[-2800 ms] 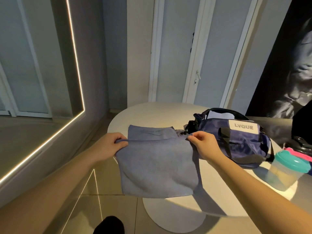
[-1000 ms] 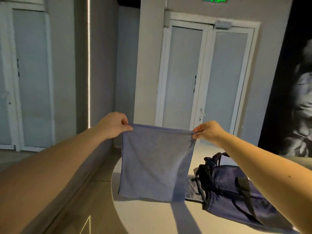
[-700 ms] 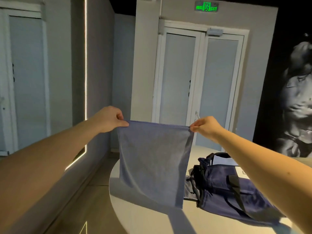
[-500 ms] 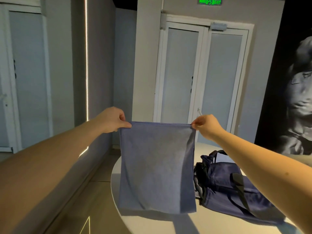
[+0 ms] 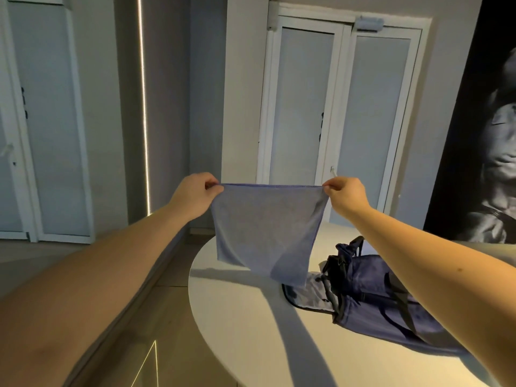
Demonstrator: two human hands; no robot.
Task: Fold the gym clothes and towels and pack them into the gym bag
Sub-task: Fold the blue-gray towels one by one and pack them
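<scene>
Towel (image 5: 265, 227), one, left hand (image 5: 192, 195), right hand (image 5: 346, 195), bag (image 5: 371, 291)

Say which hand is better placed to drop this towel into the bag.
Probably the right hand. Both hands pinch the towel by its top corners, but the bag lies on the table directly under the right forearm, while the left hand is across the towel from it.
</scene>
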